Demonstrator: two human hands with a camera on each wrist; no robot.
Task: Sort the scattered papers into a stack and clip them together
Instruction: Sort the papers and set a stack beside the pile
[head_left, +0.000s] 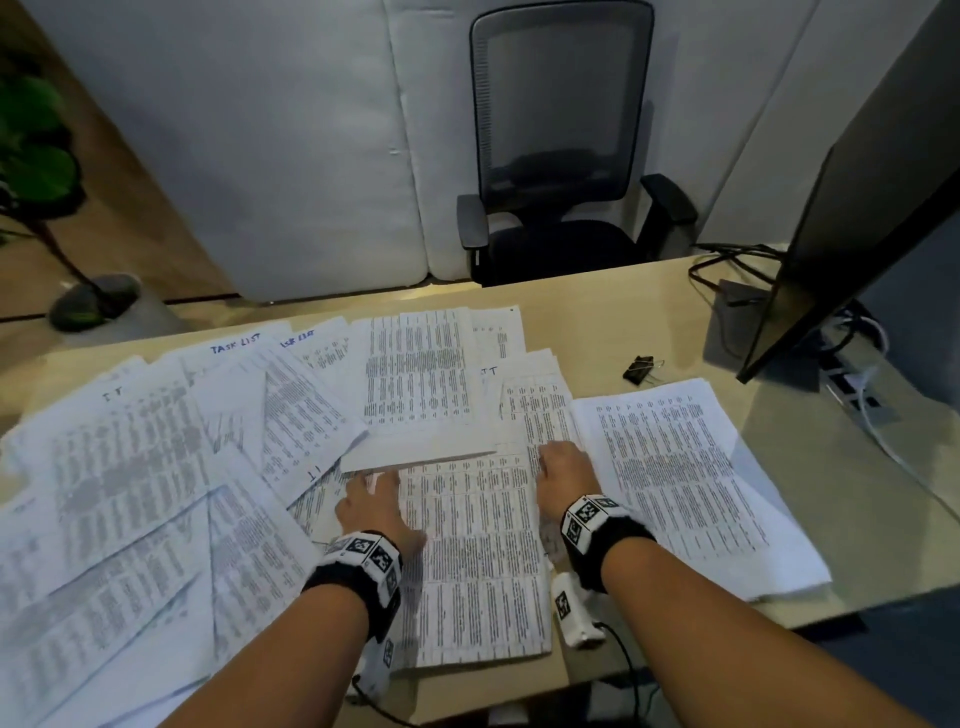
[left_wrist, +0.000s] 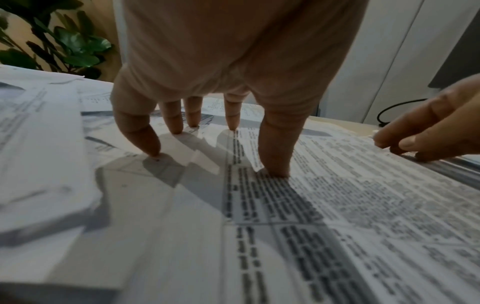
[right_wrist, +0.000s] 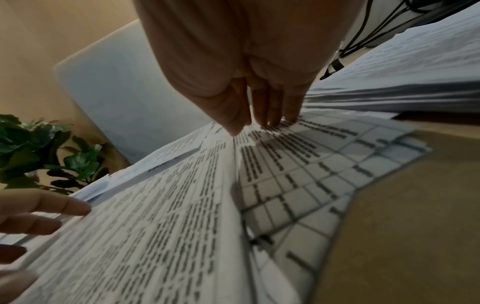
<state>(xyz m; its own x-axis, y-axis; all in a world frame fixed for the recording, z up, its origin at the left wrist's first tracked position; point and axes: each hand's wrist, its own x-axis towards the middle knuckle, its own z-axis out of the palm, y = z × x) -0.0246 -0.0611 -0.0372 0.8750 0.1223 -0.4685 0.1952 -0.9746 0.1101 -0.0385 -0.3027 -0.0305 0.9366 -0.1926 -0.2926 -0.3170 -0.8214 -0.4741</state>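
Loose printed papers (head_left: 130, 467) lie fanned over the desk's left and middle. A squared stack (head_left: 696, 483) sits at the right, seen edge-on in the right wrist view (right_wrist: 389, 96). A black binder clip (head_left: 643, 368) lies behind that stack. Between my hands lies one printed sheet (head_left: 478, 561). My left hand (head_left: 371, 493) presses spread fingertips (left_wrist: 153, 148) on its left part. My right hand (head_left: 558, 460) pinches its right edge between thumb and fingers (right_wrist: 272, 115), and the edge is raised over a gridded sheet (right_wrist: 311, 185).
A dark monitor (head_left: 857, 208) stands at the right with cables (head_left: 737, 260) and a power strip (head_left: 857, 395) behind it. An office chair (head_left: 561, 156) and a white partition stand beyond the desk's bare far edge (head_left: 597, 296). A plant (head_left: 36, 156) stands at the far left.
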